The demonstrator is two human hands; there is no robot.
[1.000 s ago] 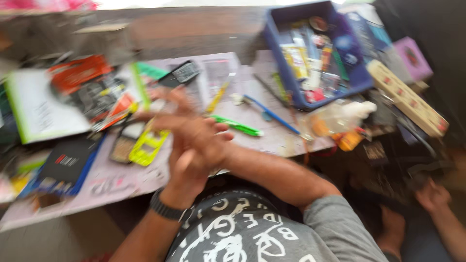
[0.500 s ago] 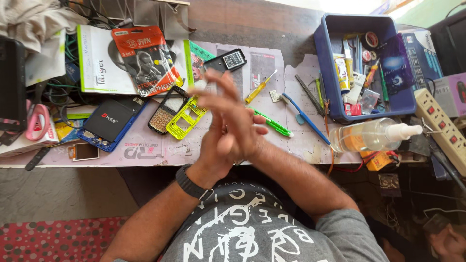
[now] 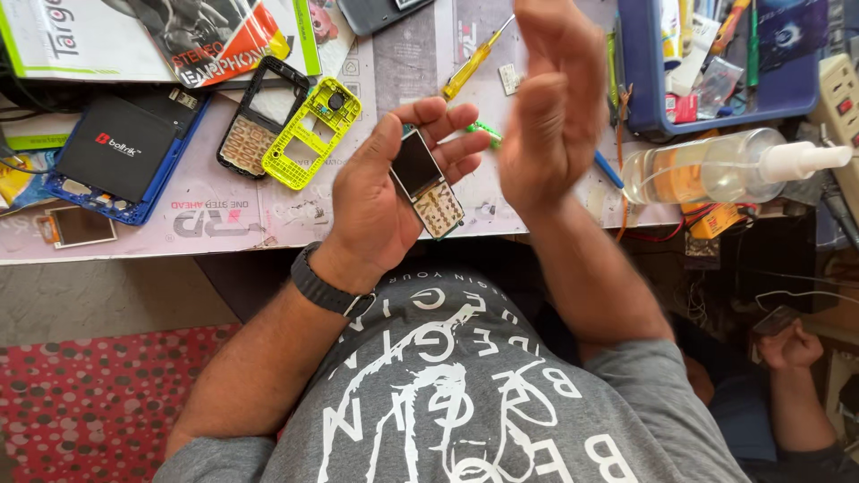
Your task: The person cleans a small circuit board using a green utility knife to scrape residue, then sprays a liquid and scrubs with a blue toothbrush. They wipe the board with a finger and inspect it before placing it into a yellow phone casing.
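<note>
A small phone board [image 3: 428, 185] with a dark screen and a pale keypad is cradled in the left hand [image 3: 385, 192], the thumb laid along one long side and the fingers curled round the other; a dark wristband [image 3: 324, 288] is worn on that wrist. The board is held above the near edge of the workbench [image 3: 224, 228], just in front of the grey printed shirt. The right hand [image 3: 548, 107] is raised beside it, blurred, fingers straight and together, palm turned toward the board, nothing grasped and the board not touched.

On the bench to the left of the left hand, a yellow phone frame [image 3: 313, 134] is laid touching a black phone frame [image 3: 259, 114], both flat. Farther left, near the near edge, a black battery [image 3: 116, 148] is rested on a blue case [image 3: 143, 192], with a small loose screen [image 3: 79, 225] beside it. A yellow-handled screwdriver [image 3: 474, 61] is seen beyond the hands. Toward the right edge a clear spray bottle [image 3: 716, 165] is lain on its side, and behind it a blue tray [image 3: 644, 80] of tools is set near the far right corner. Printed packaging [image 3: 206, 36] is spread along the far left
</note>
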